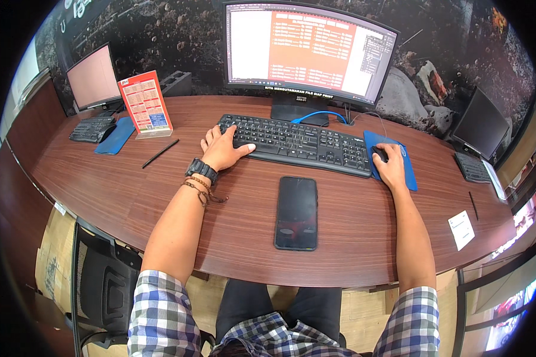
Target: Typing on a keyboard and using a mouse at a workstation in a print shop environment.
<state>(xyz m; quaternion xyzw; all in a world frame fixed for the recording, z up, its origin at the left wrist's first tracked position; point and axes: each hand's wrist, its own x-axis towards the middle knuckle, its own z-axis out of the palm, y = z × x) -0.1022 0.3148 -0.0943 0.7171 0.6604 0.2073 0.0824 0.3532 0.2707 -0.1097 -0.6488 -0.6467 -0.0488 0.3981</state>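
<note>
Resting with left hand [222, 150] fanned loosely across the left end of the keyboard [304, 143], gripping nothing. Curling with right hand [391, 171] over the mouse [379, 154], on a blue pad [409, 174], at 3 o'clock from the keyboard. Around the keyboard: at 12, a lit monitor [250, 53]; at 6, a dark phone [296, 213]; at 9, a pen [159, 153]; at 4, a paper [461, 230].

- I'm in an office, by the look of it.
- My long wooden desk [238, 253] carries a curved monitor [309, 50] showing a page layout, plus my keyboard [292, 139] and mouse [380, 154].
- Toward its ends stand a left monitor [93, 77] and a right monitor [481, 124].
- A mesh-backed chair [108, 285] is at my left.
</note>
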